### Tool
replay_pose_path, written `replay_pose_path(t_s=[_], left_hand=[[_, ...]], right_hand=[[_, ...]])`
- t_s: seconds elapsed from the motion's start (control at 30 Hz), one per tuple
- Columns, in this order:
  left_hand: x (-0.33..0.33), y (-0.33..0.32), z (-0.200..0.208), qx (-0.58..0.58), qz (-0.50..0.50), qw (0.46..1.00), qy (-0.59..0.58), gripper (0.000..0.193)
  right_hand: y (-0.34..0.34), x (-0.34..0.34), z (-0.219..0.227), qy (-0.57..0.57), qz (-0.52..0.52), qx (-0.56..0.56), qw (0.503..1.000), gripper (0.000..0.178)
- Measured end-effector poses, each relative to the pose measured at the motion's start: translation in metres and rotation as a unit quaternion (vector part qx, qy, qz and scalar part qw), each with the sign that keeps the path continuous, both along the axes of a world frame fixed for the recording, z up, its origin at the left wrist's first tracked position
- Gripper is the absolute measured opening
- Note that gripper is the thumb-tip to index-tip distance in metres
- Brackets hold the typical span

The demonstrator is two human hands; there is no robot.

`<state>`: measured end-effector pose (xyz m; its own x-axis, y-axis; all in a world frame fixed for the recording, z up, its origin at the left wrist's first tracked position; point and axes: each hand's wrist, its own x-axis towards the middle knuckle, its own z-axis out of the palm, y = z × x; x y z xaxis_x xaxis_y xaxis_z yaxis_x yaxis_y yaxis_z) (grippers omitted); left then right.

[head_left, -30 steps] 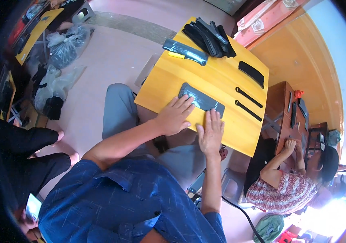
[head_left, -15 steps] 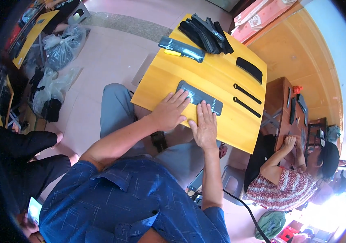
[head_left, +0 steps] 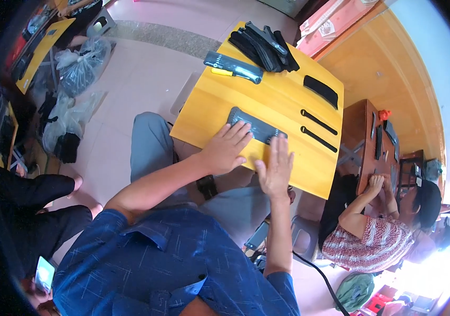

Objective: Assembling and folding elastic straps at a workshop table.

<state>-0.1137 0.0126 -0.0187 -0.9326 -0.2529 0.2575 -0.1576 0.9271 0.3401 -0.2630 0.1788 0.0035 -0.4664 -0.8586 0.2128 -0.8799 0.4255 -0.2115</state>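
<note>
A flat, dark pack in shiny clear plastic lies near the front of the yellow table. My left hand rests with outstretched fingers on the pack's near left edge. At its right end, my right hand has its fingers extended and slightly blurred; they overlap the pack's corner, and I cannot tell if they touch it. Neither hand grips anything. Two black straps with looped ends lie side by side to the right.
Farther back are a similar pack, a yellow-handled tool, a heap of black straps and a curved black piece. A person sits at a brown table on the right. Plastic bags stand on the floor at left.
My right hand has drawn back a little toward me from the pack's right end. The left hand stays on the pack, shifted only slightly.
</note>
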Motion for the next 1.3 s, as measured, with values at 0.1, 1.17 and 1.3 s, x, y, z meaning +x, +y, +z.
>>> replay_pose_path(t_s=[0.1, 1.17, 1.3], left_hand=[[-0.012, 0.006, -0.006, -0.009, -0.031, 0.999, 0.004, 0.072], [0.034, -0.032, 0.003, 0.016, 0.024, 0.996, -0.087, 0.083], [0.033, -0.034, 0.003, -0.001, 0.027, 0.995, -0.094, 0.079]], right_hand=[[-0.011, 0.009, -0.01, -0.021, 0.057, 0.012, 0.998, 0.087], [0.035, -0.029, -0.019, -0.042, -0.019, 0.081, 0.996, 0.077], [0.036, -0.046, -0.014, -0.101, -0.061, 0.011, 0.993, 0.068]])
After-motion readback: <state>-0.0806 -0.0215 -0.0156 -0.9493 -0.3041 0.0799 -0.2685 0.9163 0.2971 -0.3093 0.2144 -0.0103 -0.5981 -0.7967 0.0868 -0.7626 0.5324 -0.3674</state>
